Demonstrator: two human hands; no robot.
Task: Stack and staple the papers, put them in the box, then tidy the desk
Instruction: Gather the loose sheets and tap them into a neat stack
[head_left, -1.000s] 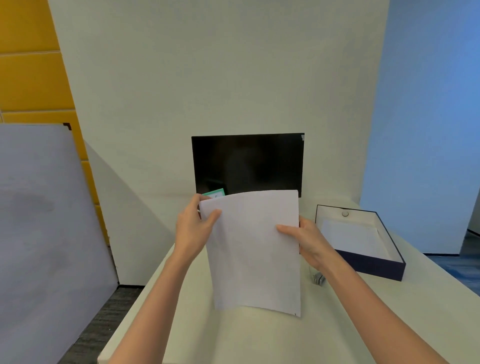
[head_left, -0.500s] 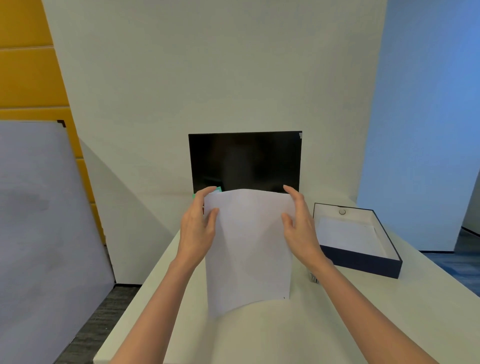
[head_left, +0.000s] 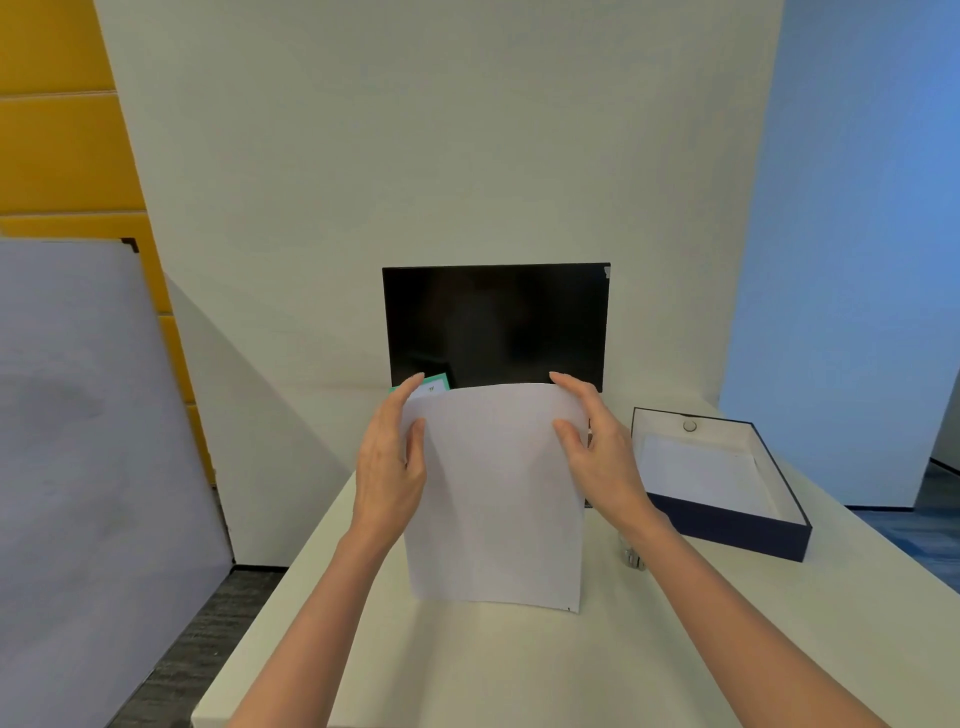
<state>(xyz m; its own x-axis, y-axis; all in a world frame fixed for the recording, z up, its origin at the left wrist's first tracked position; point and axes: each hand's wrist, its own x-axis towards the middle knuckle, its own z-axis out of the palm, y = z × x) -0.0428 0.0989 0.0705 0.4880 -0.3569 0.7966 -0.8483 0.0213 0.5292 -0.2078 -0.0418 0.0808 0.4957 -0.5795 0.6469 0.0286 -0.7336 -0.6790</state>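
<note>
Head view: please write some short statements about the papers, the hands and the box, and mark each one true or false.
1. The left hand and the right hand hold the papers upright. True.
2. The box is closed with a lid. False: it is open, and a white sheet lies inside.
3. The monitor behind the papers is dark. True.
4. The box stands to the left of the papers. False: it stands to their right.

Soft, even indoor light, faint shadows, wide-angle bowing at edges.
</note>
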